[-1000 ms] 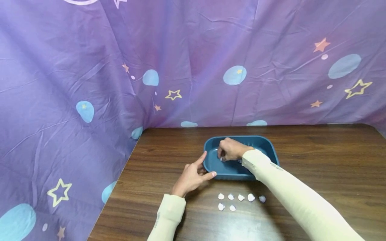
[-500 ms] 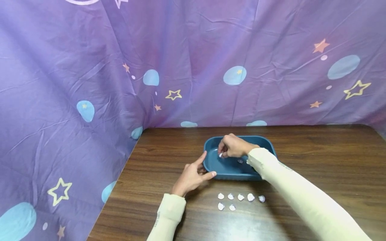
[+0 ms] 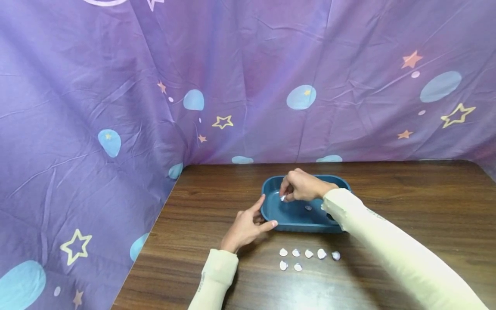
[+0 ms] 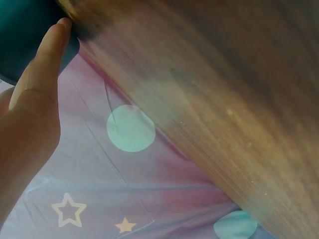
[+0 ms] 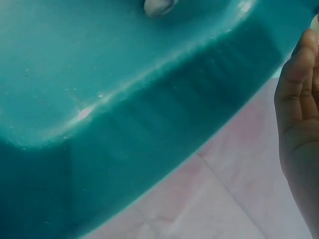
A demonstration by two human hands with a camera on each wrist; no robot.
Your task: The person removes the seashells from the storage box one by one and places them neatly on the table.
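Observation:
A dark blue plastic tub [image 3: 283,215] stands on the wooden table. Its left end is touched by my left hand [image 3: 242,230], index finger and thumb spread straight along the near left corner; the other fingers are partly hidden. Over the tub's inside, my right hand [image 3: 304,186] pinches a small white seashell [image 3: 283,198] between thumb and fingertips. Another shell [image 3: 308,208] lies on the tub floor, also visible as a shell [image 5: 158,6] at the top of the right wrist view. My right forearm hides the tub's right end.
In front of the tub, several white shells lie in two rows on the table: a longer far row with one shell [image 3: 309,253] at its middle, and a near row of two, including a shell [image 3: 283,265]. A purple patterned cloth [image 3: 248,86] hangs behind the table.
My right hand has risen slightly from the tub floor with the shell and shifted a little to the right. The left hand stays at the corner. The shell on the tub floor now shows more clearly.

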